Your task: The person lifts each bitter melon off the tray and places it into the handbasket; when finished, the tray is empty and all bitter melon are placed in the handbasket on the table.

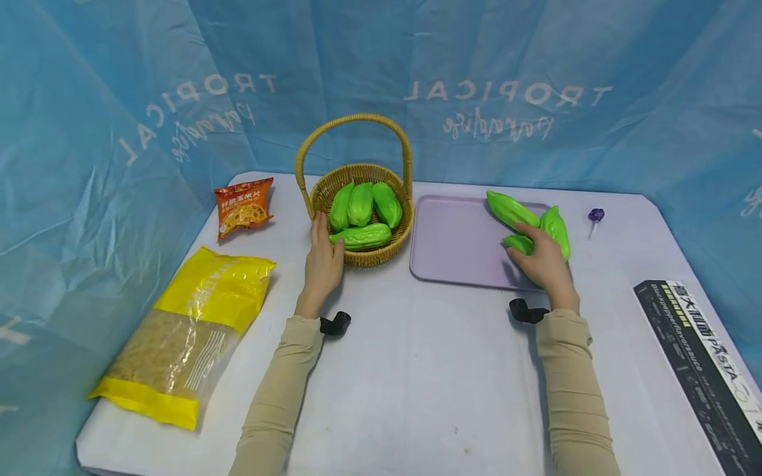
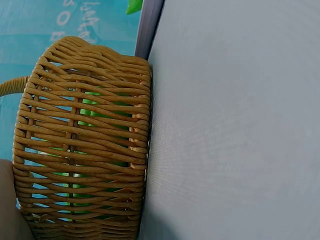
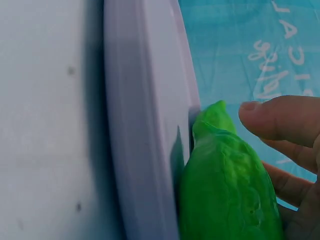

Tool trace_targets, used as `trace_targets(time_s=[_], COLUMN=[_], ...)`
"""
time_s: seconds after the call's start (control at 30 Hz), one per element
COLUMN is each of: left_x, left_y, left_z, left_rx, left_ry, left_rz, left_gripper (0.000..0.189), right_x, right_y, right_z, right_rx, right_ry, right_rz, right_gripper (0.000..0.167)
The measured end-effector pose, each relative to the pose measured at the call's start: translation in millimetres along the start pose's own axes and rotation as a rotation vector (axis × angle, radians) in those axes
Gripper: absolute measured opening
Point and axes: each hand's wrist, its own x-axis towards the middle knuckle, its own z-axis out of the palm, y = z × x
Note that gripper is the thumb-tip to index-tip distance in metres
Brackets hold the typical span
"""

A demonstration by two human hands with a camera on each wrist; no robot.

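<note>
My left hand (image 1: 323, 264) rests at the left rim of a wicker basket (image 1: 372, 259), its visible fingers straight. In the left wrist view only a sliver of that hand (image 2: 9, 205) shows beside the basket wall (image 2: 85, 135). Several green bitter melons (image 1: 360, 205) lie in the basket. My right hand (image 1: 544, 261) reaches over a lilac tray (image 1: 455, 241), above a bitter melon (image 1: 519, 244) partly hidden beneath it. In the right wrist view, the thumb stands apart from the near melon (image 3: 227, 190). Two more melons, one behind (image 1: 510, 210) and one to the right (image 1: 556, 233), flank the hand.
On the left lie an orange snack packet (image 1: 244, 206) and a large yellow pasta bag (image 1: 184, 337). A purple lollipop (image 1: 596, 215) lies right of the tray, with a long black pasta box (image 1: 696, 370) at the right edge. Blue printed cloth (image 1: 369, 66) hangs behind the table.
</note>
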Motion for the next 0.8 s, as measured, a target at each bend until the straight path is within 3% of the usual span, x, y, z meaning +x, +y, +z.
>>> trace_targets(time_s=[0.47,0.67,0.8], left_x=[-0.2,0.3,0.3], left_y=[-1.1,-0.6,-1.3], left_z=[1.0,0.9,1.0], left_rx=[-0.004,-0.011,-0.009], left_ry=[-0.005,-0.004,0.001], left_rz=[-0.011,-0.002,0.005], left_gripper=[0.061,0.061,0.061], right_x=[2.7,6.7,7.4], right_y=[-4.8,-5.7,-4.5], right_z=[10.8,14.2,15.7], right_rx=[-0.026,-0.087,-0.053], right_ry=[-0.029,-0.041,-0.013], right_rz=[-0.043,-0.03,-0.015], right_gripper=[0.053,0.054,0.052])
